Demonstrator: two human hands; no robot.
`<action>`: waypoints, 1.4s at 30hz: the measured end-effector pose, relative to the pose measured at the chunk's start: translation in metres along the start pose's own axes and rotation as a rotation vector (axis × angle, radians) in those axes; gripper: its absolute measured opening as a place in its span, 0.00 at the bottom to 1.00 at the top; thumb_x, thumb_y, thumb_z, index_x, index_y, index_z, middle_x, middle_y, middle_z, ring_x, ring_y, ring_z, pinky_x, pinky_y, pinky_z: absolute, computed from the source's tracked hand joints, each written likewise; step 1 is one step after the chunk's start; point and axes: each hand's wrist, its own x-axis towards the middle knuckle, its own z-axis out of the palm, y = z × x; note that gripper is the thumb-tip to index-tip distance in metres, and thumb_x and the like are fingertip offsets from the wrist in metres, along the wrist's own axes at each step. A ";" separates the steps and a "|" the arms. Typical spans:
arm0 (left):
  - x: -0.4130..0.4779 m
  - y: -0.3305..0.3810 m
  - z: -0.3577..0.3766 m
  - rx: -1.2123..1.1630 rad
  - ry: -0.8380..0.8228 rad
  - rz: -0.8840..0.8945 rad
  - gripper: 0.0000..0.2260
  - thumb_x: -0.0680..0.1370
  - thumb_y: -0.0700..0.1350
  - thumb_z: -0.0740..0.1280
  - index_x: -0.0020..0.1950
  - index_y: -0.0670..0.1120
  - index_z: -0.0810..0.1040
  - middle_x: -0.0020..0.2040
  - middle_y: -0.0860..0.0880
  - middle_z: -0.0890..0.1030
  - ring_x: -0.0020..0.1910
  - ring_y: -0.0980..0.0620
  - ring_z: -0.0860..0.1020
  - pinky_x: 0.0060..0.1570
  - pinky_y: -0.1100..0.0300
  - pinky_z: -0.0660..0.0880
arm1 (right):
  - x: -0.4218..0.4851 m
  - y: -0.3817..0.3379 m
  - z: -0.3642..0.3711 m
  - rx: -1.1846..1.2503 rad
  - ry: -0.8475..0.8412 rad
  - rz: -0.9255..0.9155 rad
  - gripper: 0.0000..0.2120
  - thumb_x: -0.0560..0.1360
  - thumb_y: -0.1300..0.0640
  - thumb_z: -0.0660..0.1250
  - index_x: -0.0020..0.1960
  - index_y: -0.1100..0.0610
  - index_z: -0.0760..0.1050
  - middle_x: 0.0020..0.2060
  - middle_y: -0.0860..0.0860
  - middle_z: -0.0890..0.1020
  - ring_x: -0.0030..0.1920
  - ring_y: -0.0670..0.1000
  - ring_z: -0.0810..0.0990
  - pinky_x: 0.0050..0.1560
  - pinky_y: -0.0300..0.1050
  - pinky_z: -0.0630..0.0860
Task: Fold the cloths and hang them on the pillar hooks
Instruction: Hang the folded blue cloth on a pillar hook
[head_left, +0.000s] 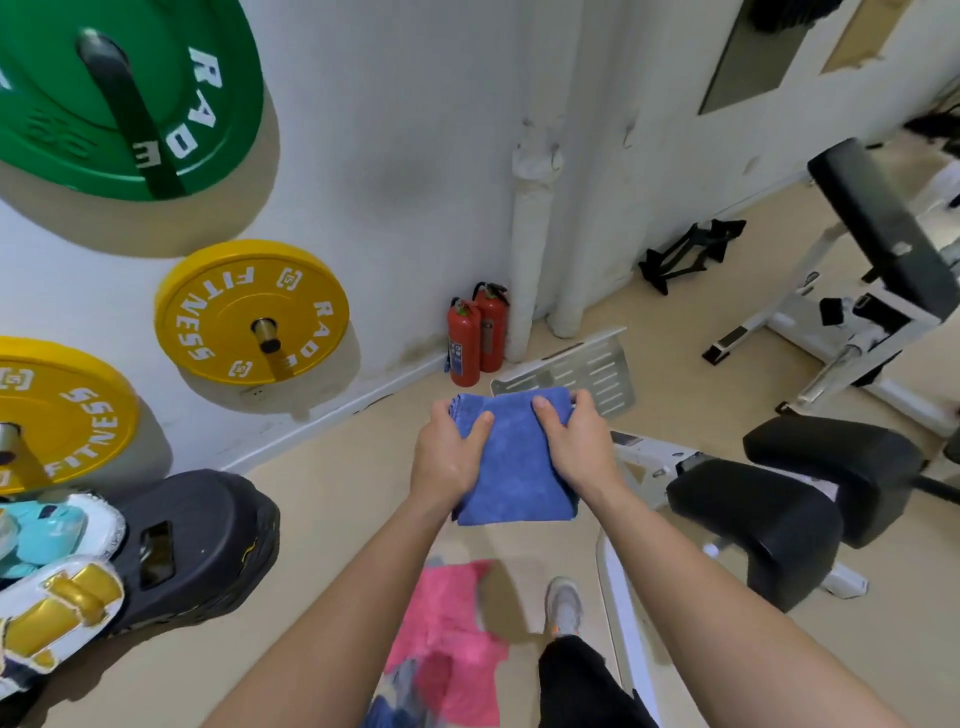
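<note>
A blue cloth (517, 467), folded into a thick rectangle, is held in the air in front of me at waist height. My left hand (449, 452) grips its left edge, thumb on top and fingers underneath. My right hand (574, 441) grips its right edge the same way. Below, a pink cloth (449, 639) hangs crumpled near my legs, with a bit of another blue cloth (384, 714) at the bottom edge. No pillar hooks are in view.
A white wall on the left carries a green weight plate (124, 93) and yellow plates (249, 312) on pegs. Two red fire extinguishers (475, 332) stand in the corner by white pipes (530, 249). A black-padded gym machine (779, 509) stands at right, a perforated metal plate (592, 374) on the floor.
</note>
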 end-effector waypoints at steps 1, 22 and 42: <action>0.020 0.012 0.012 -0.001 0.015 0.017 0.13 0.79 0.54 0.67 0.54 0.47 0.69 0.47 0.52 0.78 0.46 0.48 0.77 0.44 0.56 0.71 | 0.023 0.000 -0.008 0.045 -0.044 0.004 0.15 0.77 0.45 0.68 0.55 0.54 0.69 0.45 0.45 0.79 0.45 0.47 0.79 0.40 0.37 0.73; 0.351 0.231 0.160 -0.115 0.044 0.042 0.12 0.78 0.52 0.70 0.56 0.50 0.71 0.46 0.57 0.78 0.46 0.55 0.78 0.45 0.63 0.71 | 0.429 -0.043 -0.139 0.206 -0.168 -0.008 0.14 0.76 0.58 0.69 0.59 0.52 0.69 0.47 0.45 0.79 0.48 0.48 0.80 0.40 0.35 0.72; 0.696 0.278 0.232 -0.211 -0.048 -0.007 0.14 0.77 0.44 0.71 0.60 0.47 0.73 0.46 0.55 0.78 0.43 0.55 0.78 0.41 0.67 0.70 | 0.769 -0.076 -0.061 -0.152 -0.056 -0.002 0.08 0.81 0.51 0.62 0.55 0.53 0.67 0.38 0.47 0.77 0.43 0.56 0.79 0.43 0.48 0.72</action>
